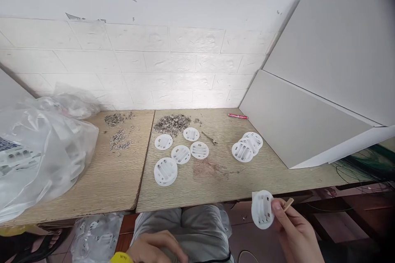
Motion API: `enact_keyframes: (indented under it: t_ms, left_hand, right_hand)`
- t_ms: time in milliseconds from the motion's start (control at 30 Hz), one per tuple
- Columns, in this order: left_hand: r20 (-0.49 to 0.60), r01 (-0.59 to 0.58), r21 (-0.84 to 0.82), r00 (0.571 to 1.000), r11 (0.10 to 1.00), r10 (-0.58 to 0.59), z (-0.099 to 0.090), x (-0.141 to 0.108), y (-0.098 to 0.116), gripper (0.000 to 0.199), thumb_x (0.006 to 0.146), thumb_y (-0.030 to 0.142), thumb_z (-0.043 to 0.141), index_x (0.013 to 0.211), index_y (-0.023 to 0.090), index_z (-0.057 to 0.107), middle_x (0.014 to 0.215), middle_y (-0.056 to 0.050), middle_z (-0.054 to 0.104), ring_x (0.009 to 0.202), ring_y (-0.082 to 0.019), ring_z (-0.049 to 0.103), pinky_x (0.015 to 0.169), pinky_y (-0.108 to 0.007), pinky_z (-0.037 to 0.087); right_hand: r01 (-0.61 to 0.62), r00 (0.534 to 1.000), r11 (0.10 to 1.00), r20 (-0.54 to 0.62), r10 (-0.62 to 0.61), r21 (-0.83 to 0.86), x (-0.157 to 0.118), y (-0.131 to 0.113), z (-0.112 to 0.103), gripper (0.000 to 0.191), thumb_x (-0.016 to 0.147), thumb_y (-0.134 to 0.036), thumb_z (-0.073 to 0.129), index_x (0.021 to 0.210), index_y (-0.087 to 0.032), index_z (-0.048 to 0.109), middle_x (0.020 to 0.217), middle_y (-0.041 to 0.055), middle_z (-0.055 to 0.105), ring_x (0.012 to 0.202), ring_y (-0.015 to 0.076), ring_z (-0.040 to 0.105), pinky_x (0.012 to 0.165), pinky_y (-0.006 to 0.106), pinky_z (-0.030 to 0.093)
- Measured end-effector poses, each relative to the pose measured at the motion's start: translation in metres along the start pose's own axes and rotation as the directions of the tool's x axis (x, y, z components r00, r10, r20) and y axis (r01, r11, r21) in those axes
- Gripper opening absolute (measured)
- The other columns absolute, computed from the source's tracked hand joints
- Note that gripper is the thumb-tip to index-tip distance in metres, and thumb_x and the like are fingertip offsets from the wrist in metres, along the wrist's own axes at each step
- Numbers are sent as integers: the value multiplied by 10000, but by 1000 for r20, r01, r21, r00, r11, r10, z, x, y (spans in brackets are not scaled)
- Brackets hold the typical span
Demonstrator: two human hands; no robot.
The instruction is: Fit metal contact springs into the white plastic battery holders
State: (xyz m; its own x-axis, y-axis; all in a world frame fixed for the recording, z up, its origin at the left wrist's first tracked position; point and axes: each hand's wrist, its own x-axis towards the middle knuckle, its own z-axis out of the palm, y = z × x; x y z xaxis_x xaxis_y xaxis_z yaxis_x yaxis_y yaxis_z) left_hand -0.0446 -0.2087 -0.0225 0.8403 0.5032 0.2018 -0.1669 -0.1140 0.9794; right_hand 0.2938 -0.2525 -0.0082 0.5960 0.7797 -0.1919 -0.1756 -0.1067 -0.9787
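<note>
My right hand (294, 224) is closed on a round white plastic battery holder (262, 210), held upright past the table's front edge. A short tan stick (288, 204) pokes out between the fingers of the same hand. Low over my lap, my left hand (156, 246) has its fingers bent and somewhat apart, with no object visible in it; the bottom of the picture cuts it off. A yellow item (121, 257) shows by its wrist. Similar battery holders (181, 154) lie spread mid-table, with a small stack (166, 171) nearer the front and an overlapping group (243, 151) to the right.
A heap of small metal pieces (173, 124) lies towards the wall, with smaller piles (121, 139) on the left board. Tweezers (210, 138) and a red pen-like stick (238, 116) rest on the wood. A plastic bag (83, 148) stands left, grey-white panels (311, 119) right.
</note>
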Motion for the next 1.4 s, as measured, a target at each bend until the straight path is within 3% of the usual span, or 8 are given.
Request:
enact_keyframes:
  t_ms: [333,600,767,967,1100,1233,1333,1400]
  left_hand:
    - [-79,-70,32,994,997,72,3,5,-3,304,858,478,554,1136,431,670,907,-93,723,891,-237,681,798,-344,540]
    - [-197,176,190,971,966,-138,11,-6,-60,686,706,433,722,1330,512,449,1208,-57,651,1095,-283,623,935,-371,509]
    - [-257,325,442,939,836,-229,10,-33,-110,607,626,351,755,1179,528,576,1089,-14,691,973,-288,660,831,-353,555]
    - [-693,567,328,688,756,-216,2,-47,-161,220,799,422,495,891,319,666,825,-60,699,750,-257,669,655,-357,516]
    - [-734,627,343,643,699,-216,-5,-36,-163,274,849,399,404,836,278,649,607,-47,645,585,-229,645,579,-361,459]
    - [-757,618,374,634,691,-158,-7,-28,-159,329,876,394,399,639,247,575,510,-26,591,514,-194,627,527,-334,404]
    - [-774,611,358,617,706,-142,-7,-32,-164,413,895,413,380,552,226,513,472,-21,557,466,-164,591,499,-310,374]
    - [-794,623,333,590,708,-146,-7,-38,-172,422,884,442,394,543,223,511,469,-24,551,448,-158,567,498,-301,374]
  right_hand:
    - [-111,994,992,14,111,63,-4,3,22,446,468,-541,841,618,-153,679,616,17,532,559,109,438,481,215,434]
    - [-150,988,987,33,152,-51,4,12,11,403,489,-514,833,641,-169,689,548,-11,490,518,103,401,492,222,441]
    - [-88,993,961,59,107,-262,15,13,0,471,546,-562,781,768,-154,709,571,-5,528,546,121,427,490,231,402]
    - [59,978,774,192,82,-631,56,-2,5,520,649,-685,610,598,-168,583,452,-21,454,434,112,382,433,248,298]
    - [162,980,679,198,-24,-716,82,-16,21,478,740,-630,494,741,-173,633,547,24,593,425,137,436,469,280,351]
    - [218,976,755,132,-173,-619,72,-30,27,507,778,-580,466,1024,-178,652,737,58,679,452,131,442,482,279,376]
    - [231,925,845,378,-37,-482,36,-27,21,447,740,-577,581,935,-197,714,668,53,647,516,148,486,510,270,407]
    - [195,793,848,588,159,-492,7,-9,18,335,705,-541,643,822,-248,755,590,48,615,590,198,575,613,312,479]
